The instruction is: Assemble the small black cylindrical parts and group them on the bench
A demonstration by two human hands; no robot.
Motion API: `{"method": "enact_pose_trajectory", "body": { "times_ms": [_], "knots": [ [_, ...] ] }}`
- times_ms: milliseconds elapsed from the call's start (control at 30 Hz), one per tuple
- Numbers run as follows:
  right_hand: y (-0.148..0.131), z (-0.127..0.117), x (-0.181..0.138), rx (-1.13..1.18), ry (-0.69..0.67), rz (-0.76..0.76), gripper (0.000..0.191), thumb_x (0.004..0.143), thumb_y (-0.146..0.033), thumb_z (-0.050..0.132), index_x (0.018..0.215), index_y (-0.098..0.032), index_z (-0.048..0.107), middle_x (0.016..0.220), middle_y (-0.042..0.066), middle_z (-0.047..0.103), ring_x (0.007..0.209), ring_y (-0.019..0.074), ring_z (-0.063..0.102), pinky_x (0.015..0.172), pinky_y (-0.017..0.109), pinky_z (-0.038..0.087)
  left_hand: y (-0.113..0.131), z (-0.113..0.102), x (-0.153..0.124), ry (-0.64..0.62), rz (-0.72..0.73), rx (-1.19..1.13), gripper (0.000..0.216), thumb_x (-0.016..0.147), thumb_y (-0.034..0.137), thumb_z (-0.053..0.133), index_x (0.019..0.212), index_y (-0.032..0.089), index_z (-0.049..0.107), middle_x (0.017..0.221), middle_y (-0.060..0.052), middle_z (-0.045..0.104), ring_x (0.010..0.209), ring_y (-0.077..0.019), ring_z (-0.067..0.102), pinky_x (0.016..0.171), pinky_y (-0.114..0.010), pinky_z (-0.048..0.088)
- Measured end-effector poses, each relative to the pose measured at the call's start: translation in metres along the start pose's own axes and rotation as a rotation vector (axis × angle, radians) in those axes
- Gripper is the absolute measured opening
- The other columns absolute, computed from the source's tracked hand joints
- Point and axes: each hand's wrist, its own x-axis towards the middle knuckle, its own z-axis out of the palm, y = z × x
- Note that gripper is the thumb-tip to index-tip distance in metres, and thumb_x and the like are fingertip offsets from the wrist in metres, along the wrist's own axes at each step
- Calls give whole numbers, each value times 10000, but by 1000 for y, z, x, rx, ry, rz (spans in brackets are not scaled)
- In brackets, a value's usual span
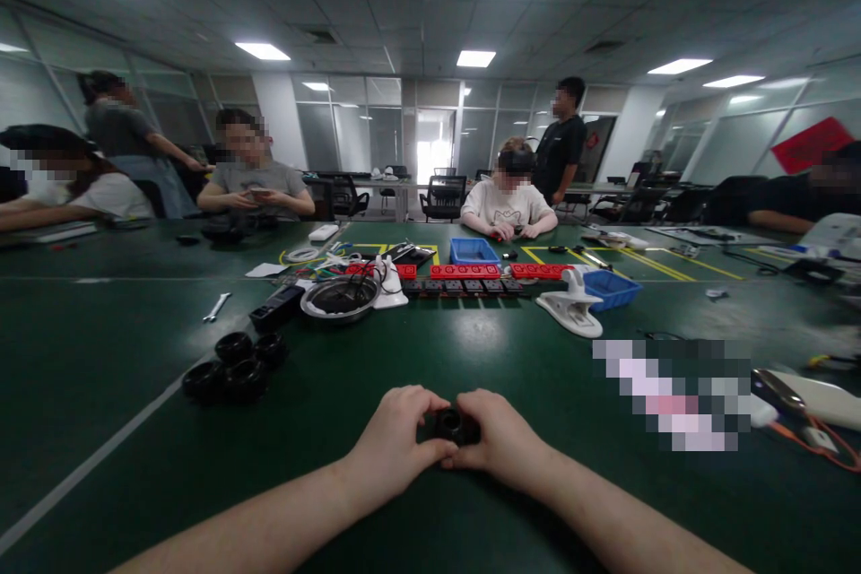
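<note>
Between my two hands is a small black round part with a hole in its middle (449, 421), just above or on the green table; which of the two I cannot tell. My left hand (398, 438) grips its left side with thumb and fingers. From the right, my right hand (499, 432) closes on the same part, its fingers covering much of that side. Both thumbs lie at the near edge of the part. To the left sits a cluster of several black ring-shaped parts (243, 379), apart from my hands.
The green table (377, 359) also carries a wrench (216, 308), a black box (276, 308), a metal bowl (316, 312), red strips (464, 272), a black socket strip (464, 288), a white clamp (571, 309) and a blue bin (611, 291). Cables and a phone-like device lie right. Other people sit across.
</note>
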Motion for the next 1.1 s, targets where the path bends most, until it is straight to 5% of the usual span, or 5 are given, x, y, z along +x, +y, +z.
{"method": "enact_pose_trajectory", "body": {
  "times_ms": [200, 500, 733, 900, 1100],
  "knots": [
    [-13, 0, -7, -183, 87, 2, 425, 662, -547, 594, 854, -170, 555, 826, 54, 559, 805, 224, 472, 719, 340, 316, 0, 0, 1, 3, 14, 5, 276, 635, 241, 679, 891, 198, 588, 831, -3, 569, 797, -190, 496, 720, -299, 375],
    [13, -21, 0, 160, -178, -234, 212, 698, -278, 655, 873, -184, 585, 818, 0, 544, 801, 158, 479, 709, 254, 354, -5, -13, 6, -206, 125, -69, 284, 691, 208, 618, 969, 223, 565, 809, 21, 494, 722, -142, 481, 645, -237, 374],
    [1, -3, -3, -27, 1, -53, 331, 625, -455, 663, 723, -159, 551, 673, -6, 531, 640, 141, 472, 546, 233, 312, 4, 1, -1, -93, -22, -47, 233, 701, 236, 588, 930, 200, 569, 756, 14, 492, 642, -146, 454, 573, -246, 350],
    [-11, 4, -7, -174, 117, -9, 399, 641, -519, 614, 772, -148, 552, 734, 39, 565, 707, 192, 500, 651, 306, 345, 4, 4, -2, -58, -33, -32, 228, 707, 227, 581, 932, 194, 560, 761, 9, 496, 644, -150, 459, 578, -252, 361],
    [8, -12, -3, 110, -84, -221, 359, 652, -423, 675, 884, -166, 579, 823, 13, 548, 777, 154, 498, 676, 245, 371, 1, -10, 3, -199, 96, -59, 244, 735, 215, 560, 979, 215, 551, 817, 5, 503, 700, -147, 480, 637, -248, 381]
  ]
}}
